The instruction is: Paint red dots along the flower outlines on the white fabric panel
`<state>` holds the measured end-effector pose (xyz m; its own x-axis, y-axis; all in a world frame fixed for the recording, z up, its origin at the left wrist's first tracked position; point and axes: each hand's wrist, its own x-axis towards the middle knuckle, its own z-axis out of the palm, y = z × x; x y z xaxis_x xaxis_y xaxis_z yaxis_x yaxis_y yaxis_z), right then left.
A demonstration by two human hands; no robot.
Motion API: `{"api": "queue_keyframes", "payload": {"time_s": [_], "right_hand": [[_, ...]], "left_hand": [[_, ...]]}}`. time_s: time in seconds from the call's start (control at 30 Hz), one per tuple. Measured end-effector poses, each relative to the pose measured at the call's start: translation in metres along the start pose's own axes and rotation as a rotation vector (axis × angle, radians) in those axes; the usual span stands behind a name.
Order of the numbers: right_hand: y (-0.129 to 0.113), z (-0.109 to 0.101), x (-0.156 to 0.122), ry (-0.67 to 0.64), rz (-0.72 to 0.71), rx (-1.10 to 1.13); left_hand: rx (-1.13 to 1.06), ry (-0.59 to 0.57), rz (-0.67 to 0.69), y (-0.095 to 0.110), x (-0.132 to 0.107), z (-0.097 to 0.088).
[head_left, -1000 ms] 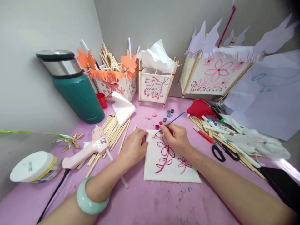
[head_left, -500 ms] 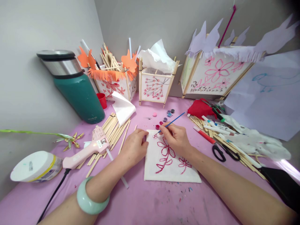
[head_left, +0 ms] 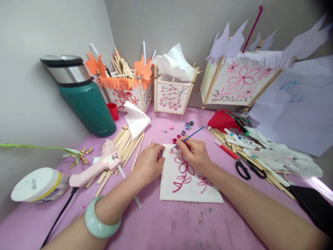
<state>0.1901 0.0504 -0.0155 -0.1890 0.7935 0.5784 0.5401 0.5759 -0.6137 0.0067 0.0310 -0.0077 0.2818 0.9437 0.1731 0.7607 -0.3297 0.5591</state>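
Observation:
A white square panel (head_left: 169, 187) lies flat on the table, with crimson flowers and leaves made of short dabs. My right hand (head_left: 195, 152) is closed in a pinch around a thin blue paintbrush (head_left: 194, 133). The brush tip is at a small pink flower (head_left: 172, 151) near the panel's upper left corner. Against the panel's left edge rests my left hand (head_left: 151, 160), thumb and fingers apart and curved, holding nothing. Small paint pots (head_left: 183, 133) in red, purple, blue and dark tones sit just beyond the panel.
On the left are a pink glue gun (head_left: 96, 170), bamboo sticks (head_left: 127, 147), a white tub (head_left: 39, 185) and a green bottle (head_left: 87, 104). Behind stand decorated stick-framed boxes (head_left: 173, 99). To the right lie scissors (head_left: 243, 170), markers (head_left: 226, 149) and more sticks.
My right hand and the paintbrush have shifted very slightly left, the tip staying by the small pink flower. My left hand and the panel look unmoved.

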Motion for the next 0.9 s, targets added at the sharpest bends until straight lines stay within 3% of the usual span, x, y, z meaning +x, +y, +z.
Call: {"api": "queue_keyframes", "payload": {"time_s": [0.5, 0.9], "right_hand": [[-0.0011, -0.0001, 0.0002, -0.049, -0.051, 0.02], [0.0021, -0.0004, -0.001, -0.017, 0.001, 0.008]], "left_hand": [[0.002, 0.003, 0.003, 0.0003, 0.0006, 0.0007], [0.0, 0.001, -0.008, -0.0001, 0.0003, 0.0009]]}}
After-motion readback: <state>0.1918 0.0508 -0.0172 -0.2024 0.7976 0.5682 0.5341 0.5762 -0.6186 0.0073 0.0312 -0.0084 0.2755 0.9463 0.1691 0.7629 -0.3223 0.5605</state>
